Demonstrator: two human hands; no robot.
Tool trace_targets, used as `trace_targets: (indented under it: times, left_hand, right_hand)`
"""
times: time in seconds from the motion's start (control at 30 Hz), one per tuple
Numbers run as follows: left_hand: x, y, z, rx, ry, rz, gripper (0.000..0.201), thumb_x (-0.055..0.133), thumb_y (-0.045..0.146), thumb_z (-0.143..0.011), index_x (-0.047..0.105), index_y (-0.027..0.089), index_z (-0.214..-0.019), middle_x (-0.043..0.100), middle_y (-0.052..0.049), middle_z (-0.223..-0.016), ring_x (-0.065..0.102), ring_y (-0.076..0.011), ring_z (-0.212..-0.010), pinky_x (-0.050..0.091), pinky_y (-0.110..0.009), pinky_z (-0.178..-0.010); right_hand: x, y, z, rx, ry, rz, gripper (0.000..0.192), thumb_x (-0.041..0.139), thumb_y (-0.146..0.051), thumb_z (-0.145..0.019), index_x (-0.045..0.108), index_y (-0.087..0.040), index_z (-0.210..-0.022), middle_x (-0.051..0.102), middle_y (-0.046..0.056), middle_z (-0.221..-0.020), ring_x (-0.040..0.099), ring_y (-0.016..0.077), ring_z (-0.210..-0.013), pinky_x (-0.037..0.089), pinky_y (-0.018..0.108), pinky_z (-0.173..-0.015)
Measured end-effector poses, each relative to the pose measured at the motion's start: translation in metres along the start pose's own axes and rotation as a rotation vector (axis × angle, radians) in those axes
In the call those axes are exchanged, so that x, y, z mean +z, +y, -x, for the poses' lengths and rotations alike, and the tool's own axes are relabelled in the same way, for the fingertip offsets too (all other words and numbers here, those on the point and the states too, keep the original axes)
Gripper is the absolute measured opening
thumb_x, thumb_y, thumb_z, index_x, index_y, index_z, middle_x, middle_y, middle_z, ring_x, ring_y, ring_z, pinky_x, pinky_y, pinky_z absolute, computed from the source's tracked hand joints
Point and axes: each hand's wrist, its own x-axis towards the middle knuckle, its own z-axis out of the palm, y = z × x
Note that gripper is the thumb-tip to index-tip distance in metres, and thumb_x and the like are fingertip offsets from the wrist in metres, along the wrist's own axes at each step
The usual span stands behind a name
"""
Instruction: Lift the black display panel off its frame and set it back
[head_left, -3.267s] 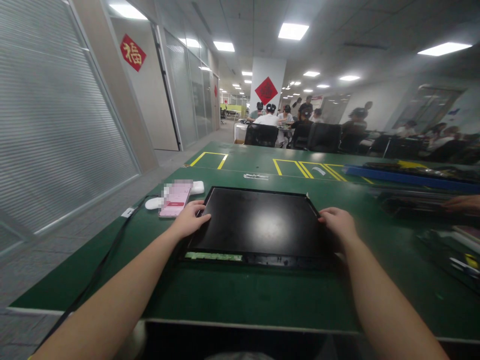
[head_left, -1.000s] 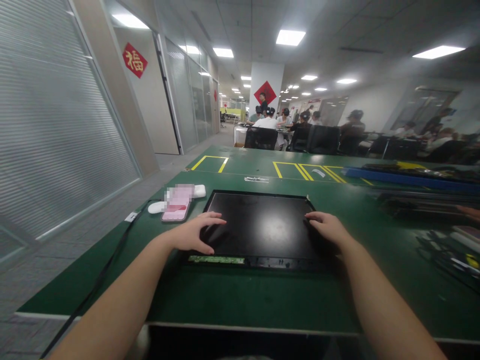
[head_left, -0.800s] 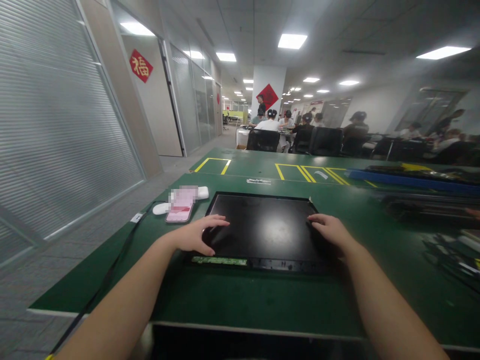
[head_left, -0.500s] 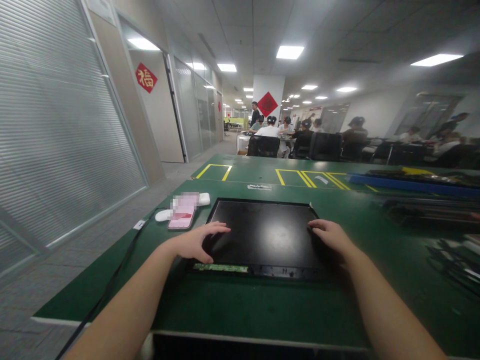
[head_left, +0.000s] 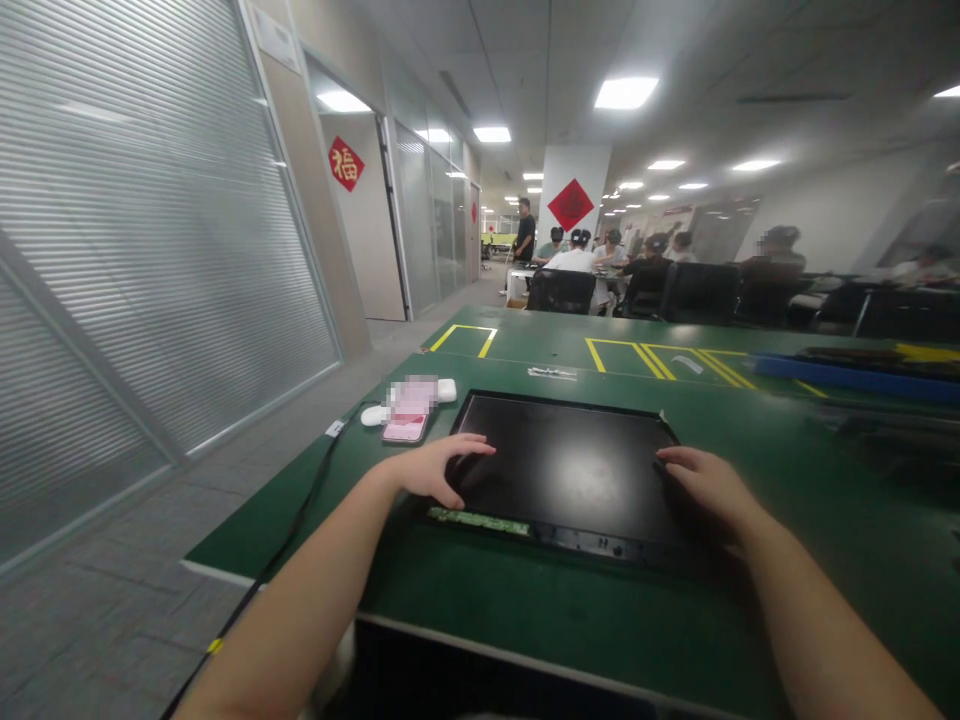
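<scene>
Head view: left hand point(head_left: 439, 470) lies flat, fingers spread, on the near left corner of a black display panel point(head_left: 570, 465); right hand point(head_left: 709, 485) rests flat and loose on its right edge. Panel lies flat on the green table point(head_left: 525, 600), glossy, with a green circuit strip point(head_left: 480, 520) along its near edge. Pink phone point(head_left: 407, 420) lies just left.

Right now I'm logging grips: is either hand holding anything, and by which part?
Nothing is lifted. The left hand rests flat on the black panel at its near left corner; the right hand lies on its right edge.
</scene>
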Motion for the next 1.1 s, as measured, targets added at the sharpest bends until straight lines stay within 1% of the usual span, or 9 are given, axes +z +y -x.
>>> trace_targets:
  times: [0.2, 0.3, 0.4, 0.57, 0.63, 0.8, 0.9, 1.0, 1.1]
  left_hand:
    - [0.0, 0.001, 0.0, -0.023, -0.014, 0.037, 0.095, 0.084, 0.027, -0.054, 0.049, 0.028, -0.141, 0.033, -0.009, -0.157, 0.031, -0.0336, -0.143, 0.025, -0.044, -0.116]
    - [0.001, -0.001, 0.0, -0.035, 0.029, 0.059, 0.085, 0.083, 0.033, -0.06, 0.052, 0.028, -0.139, 0.035, -0.01, -0.156, 0.032, -0.0334, -0.142, 0.025, -0.045, -0.115]
    - [0.005, -0.007, -0.003, -0.073, 0.153, 0.062, 0.06, 0.072, 0.04, -0.074, 0.059, 0.026, -0.131, 0.039, -0.011, -0.153, 0.035, -0.0329, -0.141, 0.028, -0.046, -0.114]
    - [0.015, -0.02, -0.012, -0.176, 0.416, -0.021, 0.05, 0.063, 0.037, -0.079, 0.063, 0.019, -0.125, 0.04, -0.016, -0.149, 0.04, -0.0336, -0.137, 0.032, -0.046, -0.113]
    - [0.018, -0.025, -0.015, -0.211, 0.473, -0.085, 0.049, 0.061, 0.034, -0.078, 0.063, 0.018, -0.125, 0.041, -0.015, -0.15, 0.038, -0.034, -0.139, 0.03, -0.048, -0.114]
    - [0.023, -0.037, -0.019, -0.301, 0.418, -0.138, 0.05, 0.053, 0.031, -0.081, 0.061, 0.013, -0.127, 0.058, -0.019, -0.136, 0.041, -0.0344, -0.137, 0.029, -0.048, -0.113]
    - [0.024, -0.04, -0.02, -0.303, 0.411, -0.141, 0.048, 0.05, 0.028, -0.082, 0.063, 0.014, -0.125, 0.06, -0.017, -0.134, 0.043, -0.0334, -0.137, 0.029, -0.048, -0.113]
    - [0.024, -0.039, -0.022, -0.322, 0.448, -0.106, 0.047, 0.047, 0.024, -0.082, 0.065, 0.011, -0.123, 0.061, -0.018, -0.134, 0.045, -0.032, -0.135, 0.03, -0.046, -0.113]
    - [0.023, -0.035, -0.023, -0.352, 0.515, 0.002, 0.042, 0.047, 0.021, -0.079, 0.07, 0.014, -0.114, 0.063, -0.015, -0.132, 0.049, -0.0301, -0.132, 0.033, -0.042, -0.112]
  right_hand:
    - [0.001, 0.005, -0.002, -0.049, 0.017, 0.021, 0.031, 0.055, -0.032, -0.073, 0.077, -0.024, -0.094, 0.075, 0.003, -0.099, 0.068, 0.0242, -0.098, 0.05, 0.032, -0.091]
    - [0.001, 0.003, -0.001, -0.05, 0.016, 0.019, 0.03, 0.055, -0.031, -0.073, 0.077, -0.024, -0.094, 0.074, 0.003, -0.101, 0.067, 0.0236, -0.1, 0.05, 0.031, -0.091]
    - [0.0, 0.0, 0.001, -0.045, 0.01, 0.009, 0.029, 0.056, -0.029, -0.073, 0.076, -0.024, -0.094, 0.075, 0.003, -0.101, 0.067, 0.023, -0.1, 0.049, 0.031, -0.091]
    - [-0.001, -0.007, 0.004, -0.007, -0.009, -0.011, 0.029, 0.056, -0.027, -0.074, 0.076, -0.023, -0.095, 0.074, 0.003, -0.103, 0.066, 0.0227, -0.101, 0.048, 0.031, -0.093]
    - [-0.002, -0.01, 0.005, -0.003, -0.001, -0.025, 0.03, 0.055, -0.025, -0.075, 0.075, -0.022, -0.096, 0.074, 0.003, -0.105, 0.066, 0.022, -0.102, 0.047, 0.031, -0.093]
    - [-0.007, -0.007, 0.003, 0.076, 0.115, -0.008, 0.031, 0.052, -0.025, -0.077, 0.074, -0.02, -0.099, 0.073, 0.005, -0.104, 0.065, 0.0213, -0.097, 0.047, 0.029, -0.088]
    - [-0.009, 0.003, -0.002, 0.173, 0.193, 0.054, 0.034, 0.052, -0.026, -0.077, 0.073, -0.019, -0.103, 0.072, 0.008, -0.104, 0.065, 0.0235, -0.096, 0.047, 0.031, -0.084]
    - [-0.008, 0.012, -0.005, 0.276, 0.166, 0.085, 0.042, 0.054, -0.025, -0.076, 0.069, -0.014, -0.113, 0.07, 0.013, -0.107, 0.064, 0.0251, -0.095, 0.047, 0.032, -0.08]
    - [-0.004, 0.016, -0.006, 0.29, 0.098, 0.065, 0.044, 0.054, -0.025, -0.076, 0.067, -0.012, -0.117, 0.07, 0.013, -0.104, 0.065, 0.0241, -0.093, 0.047, 0.031, -0.077]
